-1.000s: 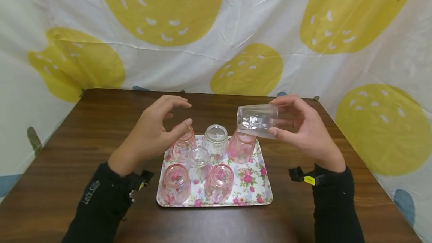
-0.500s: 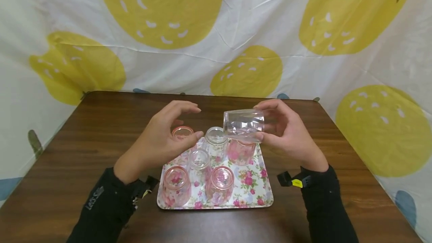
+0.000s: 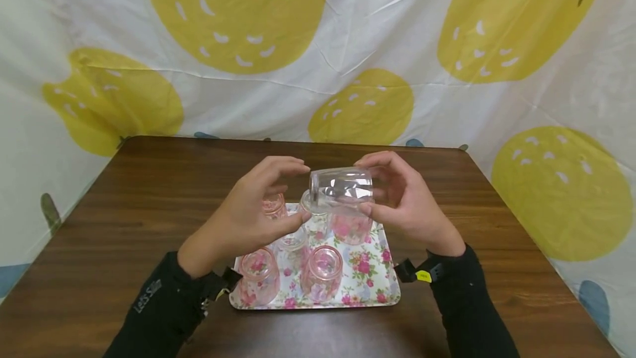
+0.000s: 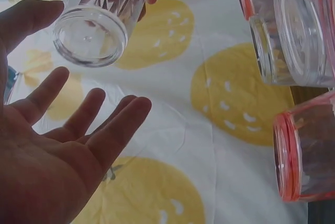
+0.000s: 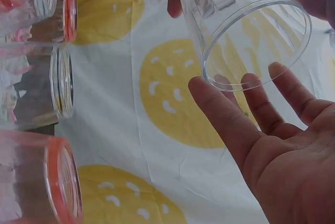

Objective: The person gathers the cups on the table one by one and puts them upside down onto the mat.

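My right hand (image 3: 414,211) grips a clear drinking glass (image 3: 340,187) near its open rim, thumb below and fingers above. The glass lies on its side in mid-air over the tray, its thick base towards my left hand (image 3: 243,217). That hand is spread in a loose C, fingertips and thumb right by the base and nothing held. In the left wrist view the round glass base (image 4: 89,35) shows beside the left thumb. The right wrist view shows the wide mouth of the glass (image 5: 256,46) between the right thumb and fingers.
Below the hands, a floral tray (image 3: 365,261) rests on the dark wooden table (image 3: 164,192). Upside-down pink glasses (image 3: 322,275) and clear glasses (image 3: 292,239) stand on it, some partly hidden. A white cloth with yellow fruit (image 3: 362,106) hangs behind the table.
My right hand has carried the clear glass leftwards. The left hand has moved right and slightly down, so the glass base is now right at its fingertips.
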Demonstrator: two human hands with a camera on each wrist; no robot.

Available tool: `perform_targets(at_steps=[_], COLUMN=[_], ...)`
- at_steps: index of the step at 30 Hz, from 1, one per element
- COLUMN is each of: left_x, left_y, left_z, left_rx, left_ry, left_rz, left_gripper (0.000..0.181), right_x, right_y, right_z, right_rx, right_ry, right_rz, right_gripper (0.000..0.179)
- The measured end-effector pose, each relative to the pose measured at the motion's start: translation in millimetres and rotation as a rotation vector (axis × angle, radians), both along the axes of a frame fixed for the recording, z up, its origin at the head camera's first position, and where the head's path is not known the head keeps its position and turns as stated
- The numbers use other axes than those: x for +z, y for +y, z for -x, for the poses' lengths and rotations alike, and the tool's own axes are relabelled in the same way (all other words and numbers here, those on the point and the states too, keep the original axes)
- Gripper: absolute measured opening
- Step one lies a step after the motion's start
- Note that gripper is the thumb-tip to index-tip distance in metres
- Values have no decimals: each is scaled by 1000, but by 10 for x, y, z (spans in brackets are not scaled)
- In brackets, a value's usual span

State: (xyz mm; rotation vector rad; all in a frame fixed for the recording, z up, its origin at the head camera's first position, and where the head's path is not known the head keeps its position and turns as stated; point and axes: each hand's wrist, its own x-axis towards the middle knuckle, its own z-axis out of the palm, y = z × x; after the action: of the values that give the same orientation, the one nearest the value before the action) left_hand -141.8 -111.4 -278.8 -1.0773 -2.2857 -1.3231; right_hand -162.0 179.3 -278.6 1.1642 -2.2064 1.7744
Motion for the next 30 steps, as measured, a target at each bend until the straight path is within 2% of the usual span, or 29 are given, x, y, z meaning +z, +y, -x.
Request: perform_targets(at_steps=[10, 23, 30], left_x=[-9, -10, -13], left_y=[32, 53, 72], left_z=[5, 5, -5], left_rx=[-71, -108, -110], left_ry=[-45, -69, -85], left_rz=[-59, -166, -214], left_gripper=[64, 62, 60], right_x=[-24, -20, 9], right_y=[-111, -188, -128], right_z=[-8, -23, -23], right_rx=[67, 68, 57], right_ry=[-12, 26, 27], right_rz=[53, 85, 54], right_gripper=[56, 58, 61])
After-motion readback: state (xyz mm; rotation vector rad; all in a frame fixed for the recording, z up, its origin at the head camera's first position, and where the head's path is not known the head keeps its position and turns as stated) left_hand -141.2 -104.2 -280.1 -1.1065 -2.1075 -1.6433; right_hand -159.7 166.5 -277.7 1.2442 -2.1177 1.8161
